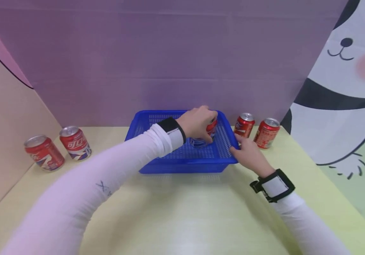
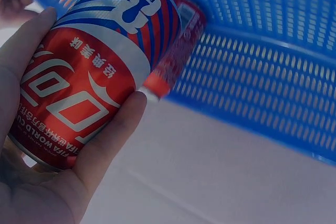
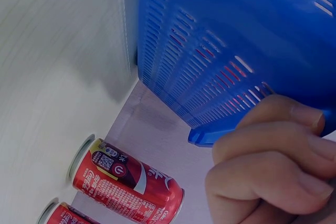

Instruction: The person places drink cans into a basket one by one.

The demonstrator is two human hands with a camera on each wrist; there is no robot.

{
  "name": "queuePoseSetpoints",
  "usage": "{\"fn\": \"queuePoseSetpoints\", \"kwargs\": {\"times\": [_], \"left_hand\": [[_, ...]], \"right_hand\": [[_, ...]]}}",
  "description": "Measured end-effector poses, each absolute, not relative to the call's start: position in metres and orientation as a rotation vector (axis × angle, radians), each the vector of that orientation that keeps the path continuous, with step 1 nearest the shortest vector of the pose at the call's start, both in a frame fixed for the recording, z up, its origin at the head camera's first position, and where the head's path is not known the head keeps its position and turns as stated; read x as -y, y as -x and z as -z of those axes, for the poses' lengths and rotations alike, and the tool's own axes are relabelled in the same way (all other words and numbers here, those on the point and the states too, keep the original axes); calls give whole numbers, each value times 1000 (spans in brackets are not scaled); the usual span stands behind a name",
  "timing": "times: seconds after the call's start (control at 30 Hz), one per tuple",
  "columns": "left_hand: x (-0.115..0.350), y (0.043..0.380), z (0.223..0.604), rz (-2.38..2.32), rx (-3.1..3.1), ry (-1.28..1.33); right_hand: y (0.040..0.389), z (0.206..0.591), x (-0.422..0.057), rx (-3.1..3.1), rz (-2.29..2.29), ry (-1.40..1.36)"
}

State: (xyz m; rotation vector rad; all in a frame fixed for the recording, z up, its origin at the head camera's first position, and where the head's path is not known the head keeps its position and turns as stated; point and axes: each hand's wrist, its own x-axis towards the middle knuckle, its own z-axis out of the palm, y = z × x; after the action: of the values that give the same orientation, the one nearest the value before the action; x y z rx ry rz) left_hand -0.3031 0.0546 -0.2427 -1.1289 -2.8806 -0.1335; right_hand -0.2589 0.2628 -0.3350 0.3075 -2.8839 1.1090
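Inside the blue plastic basket [image 1: 182,161], my left hand [image 1: 198,122] holds a red Coca-Cola can [image 1: 212,128] with blue and white stripes at one end. Thumb and fingers wrap round the can [image 2: 79,87] in the left wrist view. My right hand [image 1: 251,156] grips the basket's rim at its near right corner, and its curled fingers [image 3: 262,166] show against the basket's slotted side [image 3: 210,72] in the right wrist view. Behind the held can, a second red can [image 2: 184,45] shows partly; whether it lies inside the basket I cannot tell.
Two red cans, one nearer the wall [image 1: 244,124] and one further right [image 1: 267,133], stand right of the basket. Two more, a left can [image 1: 44,153] and its neighbour [image 1: 75,143], stand at the table's left. A purple wall [image 1: 169,63] rises behind the basket.
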Motion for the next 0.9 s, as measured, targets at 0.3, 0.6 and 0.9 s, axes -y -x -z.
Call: {"fn": "queuePoseSetpoints", "kwargs": {"times": [0.3,0.6,0.9], "left_hand": [[-77,314,264,76,2939,1082],[-97,321,281,2,3038,959],[-108,325,291,81,3007,959]], "right_hand": [[259,334,-262,2893,-1121,-315],[257,334,-263,2910,-1146,-294],[258,335,-263,2869,-1103,-334]]}}
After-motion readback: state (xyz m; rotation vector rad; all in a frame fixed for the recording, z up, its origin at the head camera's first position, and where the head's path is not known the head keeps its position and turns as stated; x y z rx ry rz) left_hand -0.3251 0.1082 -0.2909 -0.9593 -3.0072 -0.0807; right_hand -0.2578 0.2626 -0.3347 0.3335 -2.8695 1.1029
